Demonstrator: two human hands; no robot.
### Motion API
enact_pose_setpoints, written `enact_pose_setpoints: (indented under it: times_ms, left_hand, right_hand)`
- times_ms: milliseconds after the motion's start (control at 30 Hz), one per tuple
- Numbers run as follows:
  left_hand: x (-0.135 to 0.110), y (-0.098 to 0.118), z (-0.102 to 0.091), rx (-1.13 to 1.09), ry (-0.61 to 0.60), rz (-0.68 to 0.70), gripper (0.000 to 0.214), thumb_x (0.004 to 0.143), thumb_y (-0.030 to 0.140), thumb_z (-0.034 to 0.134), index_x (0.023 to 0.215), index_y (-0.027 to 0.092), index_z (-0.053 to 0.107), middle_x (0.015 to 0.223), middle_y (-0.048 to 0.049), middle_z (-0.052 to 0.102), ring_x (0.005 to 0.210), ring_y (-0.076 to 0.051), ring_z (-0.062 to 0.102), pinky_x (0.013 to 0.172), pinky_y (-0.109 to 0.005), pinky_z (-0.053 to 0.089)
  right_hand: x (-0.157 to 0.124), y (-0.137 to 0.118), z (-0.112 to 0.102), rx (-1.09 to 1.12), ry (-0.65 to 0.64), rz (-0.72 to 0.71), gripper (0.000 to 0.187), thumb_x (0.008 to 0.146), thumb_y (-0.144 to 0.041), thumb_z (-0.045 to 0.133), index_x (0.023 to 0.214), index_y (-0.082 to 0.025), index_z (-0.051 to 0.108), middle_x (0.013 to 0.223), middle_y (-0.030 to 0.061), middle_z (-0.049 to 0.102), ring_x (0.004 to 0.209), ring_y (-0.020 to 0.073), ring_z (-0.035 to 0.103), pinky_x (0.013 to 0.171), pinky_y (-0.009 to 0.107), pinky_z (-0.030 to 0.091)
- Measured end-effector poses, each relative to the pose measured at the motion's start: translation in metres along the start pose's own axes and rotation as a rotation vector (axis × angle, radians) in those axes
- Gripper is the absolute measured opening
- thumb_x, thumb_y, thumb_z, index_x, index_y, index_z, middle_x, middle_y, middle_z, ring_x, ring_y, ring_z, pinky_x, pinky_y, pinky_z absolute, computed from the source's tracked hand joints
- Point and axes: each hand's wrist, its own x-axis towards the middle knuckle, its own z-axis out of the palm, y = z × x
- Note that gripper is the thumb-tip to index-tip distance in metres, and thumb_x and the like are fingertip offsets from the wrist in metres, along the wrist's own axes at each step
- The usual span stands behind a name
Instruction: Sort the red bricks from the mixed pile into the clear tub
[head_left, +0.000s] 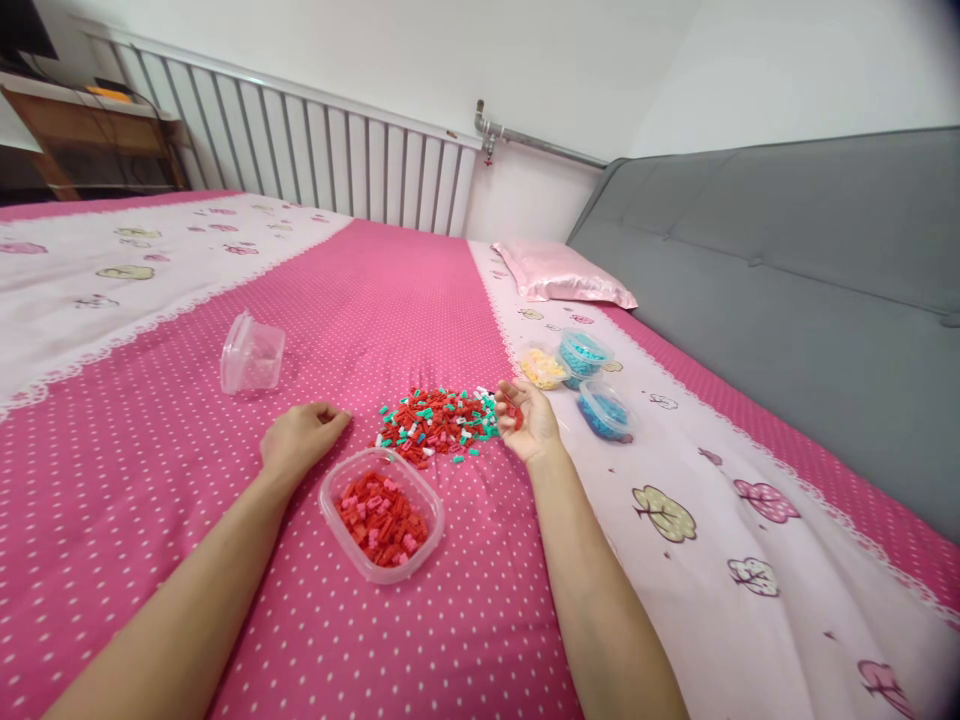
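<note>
Head view: your left grip [300,438] lies palm down on the pink dotted bed [135,500], fingers loosely curled and pinching nothing that shows; what sits under the palm is hidden. Your right grip [525,418] is turned palm up at the right edge of the loose pile [439,425], fingers curled in over a few red pieces [514,411]. They are too small and too covered by your fingers to count.

The pile lies between your two hands, mostly red with teal, white and pink bits mixed in. Its pieces are too many and too small to number, and their exact shape is hard to make out.

You have five clear tubs. One red-filled tub [327,492] stands just in front of the pile, near your left wrist. One empty tub [251,352] lies tipped on its side, well apart to the left. Three stand in a cluster to the right of your right grip: a yellow-filled tub [541,368], a light-blue-filled tub [586,350] touching it behind, and a dark-blue-filled tub [604,412] nearest your hand.

One pink pillow [564,272] lies by the grey headboard [787,280]. One white radiator [315,150] runs along the wall. A wooden desk [90,140] is cut off at the upper left corner, and both your forearms are cut off by the bottom edge.
</note>
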Motion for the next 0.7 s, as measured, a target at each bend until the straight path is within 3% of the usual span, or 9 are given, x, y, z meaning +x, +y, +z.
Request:
enact_pose_setpoints:
  times_ms: [167, 367, 533, 700]
  left_hand:
    - [0.001, 0.0, 0.0, 0.004, 0.003, 0.0, 0.041, 0.07, 0.056, 0.041, 0.075, 0.022, 0.064, 0.074, -0.0075, 0.066, 0.074, -0.026, 0.06, 0.054, -0.03, 0.035]
    - [0.001, -0.001, 0.001, 0.001, 0.006, 0.005, 0.041, 0.069, 0.055, 0.041, 0.075, 0.022, 0.065, 0.073, -0.0068, 0.067, 0.071, -0.025, 0.06, 0.055, -0.031, 0.035]
    - [0.001, -0.001, 0.001, 0.004, 0.003, 0.006, 0.042, 0.07, 0.056, 0.041, 0.076, 0.023, 0.065, 0.074, -0.0067, 0.067, 0.072, -0.025, 0.06, 0.054, -0.03, 0.035]
    - [0.0, 0.0, 0.0, 0.01, -0.002, -0.005, 0.041, 0.071, 0.056, 0.041, 0.076, 0.023, 0.065, 0.076, -0.0076, 0.067, 0.076, -0.027, 0.061, 0.054, -0.03, 0.035]
  right_hand:
    - [0.004, 0.011, -0.004, -0.503, 0.0, -0.14, 0.022, 0.069, -0.038, 0.06, 0.071, -0.016, 0.061, 0.048, -0.0082, 0.04, 0.036, 0.0034, 0.025, 0.033, 0.015, 0.016]
    - [0.009, 0.019, -0.016, -0.967, 0.058, -0.257, 0.005, 0.058, -0.022, 0.07, 0.06, -0.017, 0.069, 0.056, -0.0022, 0.061, 0.06, 0.0122, 0.055, 0.059, 0.022, 0.041]
    - [0.012, 0.02, -0.021, -1.327, 0.139, -0.286, 0.013, 0.058, -0.017, 0.069, 0.069, -0.024, 0.074, 0.064, -0.0002, 0.067, 0.067, 0.0178, 0.06, 0.066, 0.027, 0.041]
    - [0.01, 0.021, -0.018, -1.501, 0.131, -0.271, 0.025, 0.063, -0.02, 0.07, 0.086, -0.026, 0.075, 0.073, 0.0006, 0.07, 0.07, 0.0177, 0.062, 0.065, 0.026, 0.042]
